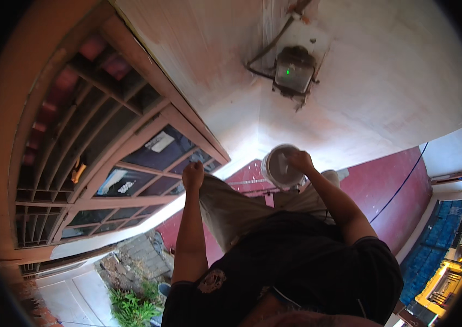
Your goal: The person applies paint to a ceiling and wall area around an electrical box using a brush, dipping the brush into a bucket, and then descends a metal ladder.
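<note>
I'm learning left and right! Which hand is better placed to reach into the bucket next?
Probably the right hand: it is at the bucket, while the left hand is farther off, seen against the window.

Ahead of us the wall [394, 71] carries a meter box [295, 70], a cord [277, 41] running upward from its left side. Left of us stands the window [154, 122], with slats [56, 133] along its left part. Our left hand [193, 175] is before its right end; our right hand [300, 162] is at the right rim of the bucket [265, 168], before us over the floor [362, 182]. A cable [403, 190] crosses toward the floor's right edge; plants [133, 305] lie behind us, left.
</note>
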Demonstrator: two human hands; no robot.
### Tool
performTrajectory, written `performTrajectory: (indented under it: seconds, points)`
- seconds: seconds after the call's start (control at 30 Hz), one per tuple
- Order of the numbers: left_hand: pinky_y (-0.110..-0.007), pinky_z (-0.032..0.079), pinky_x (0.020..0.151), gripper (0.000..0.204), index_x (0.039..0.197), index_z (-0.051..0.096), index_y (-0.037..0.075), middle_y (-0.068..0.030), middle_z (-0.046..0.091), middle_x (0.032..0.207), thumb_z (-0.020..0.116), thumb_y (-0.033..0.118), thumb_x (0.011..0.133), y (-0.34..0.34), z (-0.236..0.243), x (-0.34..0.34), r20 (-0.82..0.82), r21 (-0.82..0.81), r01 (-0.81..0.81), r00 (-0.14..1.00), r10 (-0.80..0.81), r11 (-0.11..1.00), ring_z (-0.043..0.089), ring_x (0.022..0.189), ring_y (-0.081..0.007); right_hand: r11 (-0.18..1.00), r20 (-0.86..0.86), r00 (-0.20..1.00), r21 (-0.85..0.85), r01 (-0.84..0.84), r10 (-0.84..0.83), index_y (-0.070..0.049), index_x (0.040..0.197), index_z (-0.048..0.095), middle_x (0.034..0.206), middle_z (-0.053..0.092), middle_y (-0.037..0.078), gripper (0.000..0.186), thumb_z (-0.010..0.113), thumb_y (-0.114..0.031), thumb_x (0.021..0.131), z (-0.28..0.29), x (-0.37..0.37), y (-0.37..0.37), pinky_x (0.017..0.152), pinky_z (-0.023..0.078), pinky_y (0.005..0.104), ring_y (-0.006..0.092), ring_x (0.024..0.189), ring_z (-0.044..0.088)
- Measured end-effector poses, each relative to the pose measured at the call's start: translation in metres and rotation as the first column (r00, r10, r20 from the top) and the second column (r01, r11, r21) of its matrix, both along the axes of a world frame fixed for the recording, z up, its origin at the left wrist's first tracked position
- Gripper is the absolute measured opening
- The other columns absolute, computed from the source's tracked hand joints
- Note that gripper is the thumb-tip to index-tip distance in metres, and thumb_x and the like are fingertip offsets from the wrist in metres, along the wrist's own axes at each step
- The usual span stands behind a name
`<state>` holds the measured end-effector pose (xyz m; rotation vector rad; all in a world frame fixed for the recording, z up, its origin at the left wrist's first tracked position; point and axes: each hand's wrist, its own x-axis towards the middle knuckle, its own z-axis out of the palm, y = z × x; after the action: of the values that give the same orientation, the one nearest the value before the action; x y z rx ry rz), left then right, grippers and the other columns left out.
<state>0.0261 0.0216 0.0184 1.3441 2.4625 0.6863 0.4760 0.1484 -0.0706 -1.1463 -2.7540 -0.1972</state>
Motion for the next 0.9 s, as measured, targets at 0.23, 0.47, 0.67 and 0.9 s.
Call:
performTrajectory:
  seconds: [0.23, 0.47, 0.67, 0.9]
  points:
    - [-0.054, 0.051, 0.078, 0.043, 0.083, 0.071, 0.003, -0.0233, 0.069, 0.086, 0.052, 0.04, 0.093, -0.019, -0.007, -0.01, 0.038, 0.013, -0.024, 0.999, 0.023, 1.0, 0.065, 0.085, -0.0463, 0.468, -0.144, 0.766, -0.855, 0.222, -0.627, -0.009, 0.082, 0.077, 0.08, 0.074, 0.01, 0.031, 0.069, -0.04, 0.082, 0.03, -0.015, -0.014, 0.071, 0.057, 0.0381, 0.0225, 0.074, 0.072]
    - [-0.053, 0.052, 0.079, 0.043, 0.085, 0.071, 0.004, -0.0228, 0.07, 0.089, 0.052, 0.042, 0.093, -0.015, -0.008, -0.021, 0.029, 0.025, -0.013, 0.999, 0.013, 1.0, 0.066, 0.087, -0.0448, 0.758, -0.048, 0.92, -0.584, 0.291, -0.39, -0.009, 0.093, 0.076, 0.095, 0.072, 0.021, 0.035, 0.05, -0.033, 0.093, 0.009, -0.065, -0.013, 0.085, 0.053, 0.0491, 0.0392, 0.092, 0.069]
    - [-0.052, 0.051, 0.084, 0.046, 0.09, 0.071, 0.005, -0.0217, 0.071, 0.093, 0.049, 0.044, 0.093, -0.027, -0.006, -0.023, 0.063, -0.049, -0.056, 0.996, 0.059, 0.997, 0.066, 0.094, -0.0433, 0.42, -0.166, 0.661, -0.873, 0.246, -0.732, -0.007, 0.094, 0.074, 0.099, 0.072, 0.022, 0.042, 0.043, -0.037, 0.095, 0.001, -0.095, -0.025, 0.088, 0.052, 0.0478, 0.0406, 0.098, 0.068]
    - [-0.051, 0.051, 0.09, 0.046, 0.095, 0.072, 0.006, -0.0216, 0.071, 0.101, 0.048, 0.045, 0.091, -0.026, -0.002, -0.016, 0.083, -0.1, -0.066, 0.994, 0.074, 0.993, 0.066, 0.099, -0.0429, 0.658, 0.001, 0.916, -0.695, 0.29, -0.402, -0.011, 0.099, 0.075, 0.105, 0.072, 0.019, 0.038, 0.048, -0.037, 0.095, -0.017, -0.091, -0.021, 0.086, 0.053, 0.0494, 0.0391, 0.097, 0.07]
